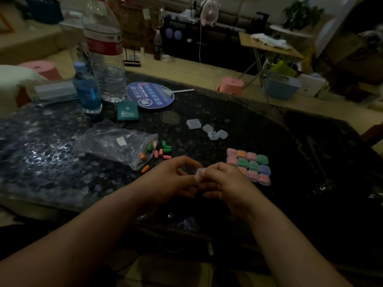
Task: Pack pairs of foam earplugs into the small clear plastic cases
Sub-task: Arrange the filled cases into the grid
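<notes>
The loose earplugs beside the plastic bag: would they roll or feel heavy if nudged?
Probably light: the earplugs are small foam pieces. Likely to roll, since they look rounded and most lie on their sides on the smooth dark table. Probably squashy, not fragile.

filled cases (253, 165): 11 visible | empty clear cases (213, 135): 4, one larger | held case (198, 172): 1, between left hand (176, 177) and right hand (224, 181) | loose earplugs (166, 150): about 10 (green 4, pink 4, orange 2) | plastic bag (116, 141): 1 | bottles (105, 59) on desk (290, 152): 2 | fan (151, 97): 1 | teal box (127, 110): 1
</notes>
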Demonstrator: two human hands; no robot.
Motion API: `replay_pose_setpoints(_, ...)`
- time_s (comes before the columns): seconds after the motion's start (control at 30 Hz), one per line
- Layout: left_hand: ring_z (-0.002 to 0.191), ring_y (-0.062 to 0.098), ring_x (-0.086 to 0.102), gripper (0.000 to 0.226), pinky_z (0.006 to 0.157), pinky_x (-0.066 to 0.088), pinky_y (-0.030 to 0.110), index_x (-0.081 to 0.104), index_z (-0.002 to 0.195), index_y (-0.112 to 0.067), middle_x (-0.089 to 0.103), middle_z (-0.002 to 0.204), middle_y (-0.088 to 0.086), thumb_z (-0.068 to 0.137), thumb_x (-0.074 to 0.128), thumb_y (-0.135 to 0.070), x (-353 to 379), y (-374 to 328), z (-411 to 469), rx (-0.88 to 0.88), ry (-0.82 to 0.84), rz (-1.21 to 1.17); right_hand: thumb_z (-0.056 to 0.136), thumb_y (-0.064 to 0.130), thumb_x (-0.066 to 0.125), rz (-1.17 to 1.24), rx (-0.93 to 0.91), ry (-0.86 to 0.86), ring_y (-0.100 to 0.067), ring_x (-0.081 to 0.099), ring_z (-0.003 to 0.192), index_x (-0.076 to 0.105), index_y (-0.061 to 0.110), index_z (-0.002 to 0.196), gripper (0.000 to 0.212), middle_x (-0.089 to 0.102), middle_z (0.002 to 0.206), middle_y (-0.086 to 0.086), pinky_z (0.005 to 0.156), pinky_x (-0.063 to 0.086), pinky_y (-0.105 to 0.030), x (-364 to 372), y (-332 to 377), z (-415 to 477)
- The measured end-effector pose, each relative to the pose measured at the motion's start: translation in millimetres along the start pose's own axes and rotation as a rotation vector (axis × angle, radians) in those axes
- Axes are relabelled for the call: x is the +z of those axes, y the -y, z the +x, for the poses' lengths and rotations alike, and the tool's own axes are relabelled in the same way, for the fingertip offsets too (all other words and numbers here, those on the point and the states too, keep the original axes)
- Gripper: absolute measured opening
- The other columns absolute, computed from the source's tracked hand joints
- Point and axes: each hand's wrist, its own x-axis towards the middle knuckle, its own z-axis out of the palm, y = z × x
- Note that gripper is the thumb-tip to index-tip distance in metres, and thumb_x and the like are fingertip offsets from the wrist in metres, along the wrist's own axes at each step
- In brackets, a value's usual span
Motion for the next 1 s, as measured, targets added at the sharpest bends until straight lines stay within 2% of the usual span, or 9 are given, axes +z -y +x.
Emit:
replay_pose_setpoints(0.23, 0.102, 0.034, 0.074, 0.029, 0.089, 0.062, 0.043, 0.068, 0.123, -0.021, 0.074, 0.104, 0.022, 0.095, 0.073, -0.016, 0.7, 0.2, -1.5, -0.019, 0.044, -0.025, 0.091, 0.016, 0.076, -0.022, -0.018, -0.017, -0.018, 0.076, 0.082, 0.068, 0.011, 0.102, 0.014, 0.079, 0.11, -0.019, 0.07, 0.059, -0.031, 0.1, 0.0, -4.4)
replay_pose_setpoints(0.37, 0.095, 0.028, 0.076, 0.029, 0.082, 0.062, 0.036, 0.068, 0.123, -0.022, 0.076, 0.099, 0.016, 0.095, 0.072, -0.015, -1.5, -1.7, -3.5, -0.028, 0.082, -0.035, 0.089, 0.019, 0.076, -0.028, -0.028, -0.005, -0.021, 0.075, 0.086, 0.067, 0.012, 0.101, 0.016, 0.079, 0.108, -0.019, 0.074, 0.057, -0.035, -0.3, -1.0, -6.2)
replay_pose_setpoints(0.5, 0.092, 0.024, 0.075, 0.032, 0.079, 0.061, 0.032, 0.067, 0.125, -0.023, 0.074, 0.102, 0.02, 0.096, 0.07, -0.012, -0.9, -3.3, -4.9, -0.031, 0.103, -0.018, 0.092, 0.023, 0.079, -0.051, -0.026, -0.021, -0.019, 0.075, 0.085, 0.067, 0.013, 0.101, 0.018, 0.08, 0.105, -0.017, 0.073, 0.057, -0.034, -0.5, -2.7, -4.8)
replay_pose_setpoints(0.63, 0.094, 0.025, 0.076, 0.03, 0.082, 0.06, 0.035, 0.069, 0.123, -0.024, 0.076, 0.097, 0.013, 0.095, 0.071, -0.012, -3.4, -2.6, -3.9, -0.024, 0.105, -0.01, 0.092, 0.031, 0.08, -0.064, 0.001, -0.023, -0.028, 0.077, 0.101, 0.068, 0.013, 0.108, 0.026, 0.081, 0.106, -0.012, 0.085, 0.061, -0.043, -2.3, -4.5, -3.4)
replay_pose_setpoints(0.7, 0.091, 0.023, 0.075, 0.03, 0.083, 0.061, 0.036, 0.068, 0.123, -0.023, 0.076, 0.093, 0.01, 0.094, 0.073, -0.014, -3.3, -3.4, -4.4, -0.027, 0.103, 0.014, 0.09, 0.03, 0.081, -0.069, 0.005, -0.018, -0.032, 0.077, 0.105, 0.067, 0.013, 0.105, 0.026, 0.081, 0.106, -0.013, 0.089, 0.061, -0.045, -2.0, -5.1, -3.5)
replay_pose_setpoints(0.8, 0.091, 0.023, 0.075, 0.03, 0.083, 0.062, 0.036, 0.069, 0.123, -0.022, 0.076, 0.096, 0.012, 0.095, 0.072, -0.014, -3.2, -3.9, -5.1, -0.043, 0.113, 0.01, 0.086, 0.024, 0.082, -0.08, -0.005, -0.027, -0.033, 0.077, 0.104, 0.064, 0.015, 0.102, 0.026, 0.08, 0.107, -0.017, 0.084, 0.06, -0.043, -1.1, -3.5, -5.2)
replay_pose_setpoints(0.87, 0.094, 0.025, 0.076, 0.029, 0.083, 0.061, 0.035, 0.07, 0.123, -0.024, 0.077, 0.099, 0.012, 0.095, 0.072, -0.014, -5.0, -3.6, -5.3, -0.053, 0.127, -0.005, 0.087, 0.025, 0.082, -0.092, -0.008, -0.022, -0.028, 0.078, 0.099, 0.064, 0.015, 0.102, 0.026, 0.08, 0.106, -0.014, 0.08, 0.06, -0.039, -1.4, -2.3, -5.6)
replay_pose_setpoints(1.0, 0.091, 0.025, 0.075, 0.027, 0.081, 0.06, 0.033, 0.072, 0.12, -0.021, 0.075, 0.094, 0.011, 0.094, 0.073, -0.012, -7.2, -3.8, -5.3, -0.069, 0.125, -0.038, 0.092, 0.027, 0.08, -0.104, -0.017, 0.009, -0.024, 0.076, 0.094, 0.063, 0.015, 0.1, 0.022, 0.079, 0.107, -0.017, 0.082, 0.06, -0.039, -3.0, -2.1, -6.5)
